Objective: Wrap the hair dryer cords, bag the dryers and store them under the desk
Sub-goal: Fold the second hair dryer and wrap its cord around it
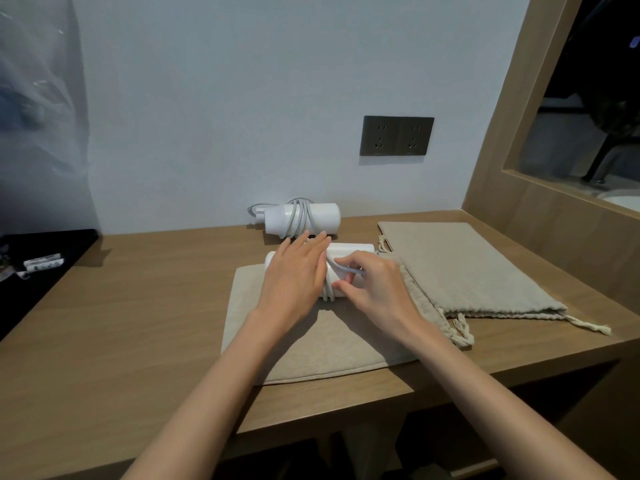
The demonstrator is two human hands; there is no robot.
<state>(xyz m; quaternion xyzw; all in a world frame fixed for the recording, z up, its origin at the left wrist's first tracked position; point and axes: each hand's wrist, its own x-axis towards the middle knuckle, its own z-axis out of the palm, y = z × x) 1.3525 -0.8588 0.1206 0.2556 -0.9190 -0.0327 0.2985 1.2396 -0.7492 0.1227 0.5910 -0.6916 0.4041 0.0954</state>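
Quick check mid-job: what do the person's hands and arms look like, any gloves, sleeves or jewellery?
Both are bare. The left hand and right hand wear no gloves, and no rings show. The left forearm and right forearm carry no sleeve, watch or bracelet as far as the frame's lower edge shows them.

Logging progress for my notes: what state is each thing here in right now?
Far dryer: wrapped, not bagged.
Near dryer: partly wrapped, lying on near bag.
Left hand: flat on near dryer.
Right hand: pinching near dryer's cord.
Far bag: flat, unused.
Socket: nothing plugged in.
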